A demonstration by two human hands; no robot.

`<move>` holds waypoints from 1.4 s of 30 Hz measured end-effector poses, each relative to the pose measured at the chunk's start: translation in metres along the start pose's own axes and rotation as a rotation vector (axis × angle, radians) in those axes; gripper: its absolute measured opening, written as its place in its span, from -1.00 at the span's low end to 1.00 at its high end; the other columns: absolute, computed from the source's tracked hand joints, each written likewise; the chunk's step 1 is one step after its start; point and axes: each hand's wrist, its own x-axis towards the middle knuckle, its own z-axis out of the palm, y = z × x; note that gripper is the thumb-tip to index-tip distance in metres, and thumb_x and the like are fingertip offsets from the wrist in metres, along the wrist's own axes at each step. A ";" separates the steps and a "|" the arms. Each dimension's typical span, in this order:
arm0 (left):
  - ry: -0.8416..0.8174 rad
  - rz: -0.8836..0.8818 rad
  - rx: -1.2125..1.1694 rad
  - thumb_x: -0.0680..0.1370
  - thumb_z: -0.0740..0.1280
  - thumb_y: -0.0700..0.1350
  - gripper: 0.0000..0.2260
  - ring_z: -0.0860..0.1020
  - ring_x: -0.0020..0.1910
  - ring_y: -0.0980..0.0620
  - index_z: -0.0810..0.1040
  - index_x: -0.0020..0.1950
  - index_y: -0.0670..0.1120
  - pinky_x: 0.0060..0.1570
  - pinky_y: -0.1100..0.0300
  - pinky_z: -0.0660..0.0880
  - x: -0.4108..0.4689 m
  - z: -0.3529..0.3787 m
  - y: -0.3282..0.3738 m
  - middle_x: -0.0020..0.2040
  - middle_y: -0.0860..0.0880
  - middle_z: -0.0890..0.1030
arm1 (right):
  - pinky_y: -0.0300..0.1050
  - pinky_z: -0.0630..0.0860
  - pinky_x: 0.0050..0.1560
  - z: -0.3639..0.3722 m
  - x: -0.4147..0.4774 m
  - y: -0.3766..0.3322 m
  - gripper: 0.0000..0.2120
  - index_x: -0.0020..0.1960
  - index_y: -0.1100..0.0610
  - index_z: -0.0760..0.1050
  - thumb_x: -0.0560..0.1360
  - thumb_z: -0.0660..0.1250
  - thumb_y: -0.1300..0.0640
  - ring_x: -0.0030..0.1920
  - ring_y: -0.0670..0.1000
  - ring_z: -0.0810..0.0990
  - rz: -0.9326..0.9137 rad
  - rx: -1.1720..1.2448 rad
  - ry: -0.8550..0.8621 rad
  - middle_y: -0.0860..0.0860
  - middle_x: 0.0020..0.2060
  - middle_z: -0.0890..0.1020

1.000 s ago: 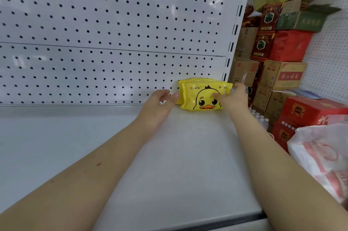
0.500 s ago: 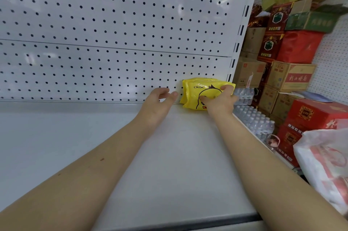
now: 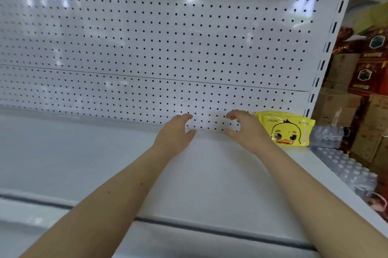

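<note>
Done: yellow duck pack (image 3: 290, 131) stands at shelf (image 3: 84, 152) back, right of centre | my left hand (image 3: 175, 132) and right hand (image 3: 244, 129) loose, empty | left: likely more stock.

Your left hand (image 3: 175, 131) and right hand (image 3: 244, 128) hover loosely curled, holding nothing. Yellow duck pack (image 3: 288, 129) stands just right of your right hand, against the pegboard (image 3: 168, 37).
</note>
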 end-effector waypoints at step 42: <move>0.084 -1.048 0.551 0.55 0.30 0.06 -0.59 0.39 0.32 -0.10 0.41 0.37 0.00 0.27 -0.01 0.37 -0.536 -0.367 -0.360 0.38 -0.05 0.40 | -0.03 0.47 0.18 0.392 -0.230 -0.579 -0.55 0.29 0.04 0.48 0.45 0.39 -0.08 0.20 0.05 0.52 -0.972 0.102 -1.007 0.01 0.21 0.56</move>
